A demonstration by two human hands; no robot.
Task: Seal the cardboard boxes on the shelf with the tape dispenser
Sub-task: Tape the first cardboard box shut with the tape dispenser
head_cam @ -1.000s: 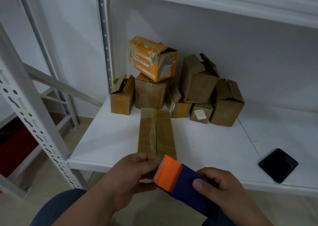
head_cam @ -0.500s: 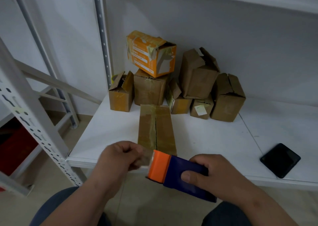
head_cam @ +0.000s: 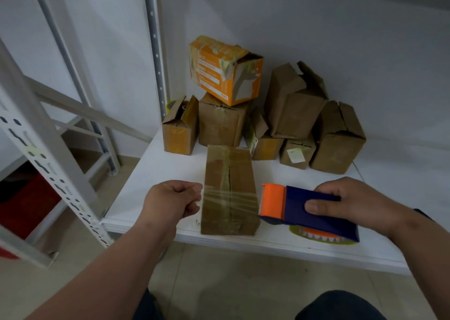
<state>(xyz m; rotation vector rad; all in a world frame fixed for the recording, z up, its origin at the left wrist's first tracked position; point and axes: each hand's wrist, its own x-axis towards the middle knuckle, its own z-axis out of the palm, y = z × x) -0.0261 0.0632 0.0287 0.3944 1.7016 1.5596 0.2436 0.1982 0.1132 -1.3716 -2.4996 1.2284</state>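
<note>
A long brown cardboard box (head_cam: 229, 173) lies on the white shelf (head_cam: 155, 173) near its front edge, its top seam running away from me. A strip of clear tape (head_cam: 230, 194) stretches across the box's near end. My left hand (head_cam: 174, 199) pinches the tape's free end at the box's left side. My right hand (head_cam: 353, 204) grips the blue and orange tape dispenser (head_cam: 309, 209) just right of the box, its orange head against the box's right edge.
Several more brown boxes (head_cam: 338, 139) are piled at the back, an orange box (head_cam: 225, 70) on top; some have open flaps. White perforated uprights (head_cam: 46, 156) stand left. The shelf's right part lies bare behind my right hand.
Both hands moved forward from below the shelf edge to the box. The dispenser was drawn right, and a strip of tape now spans the box's near end.
</note>
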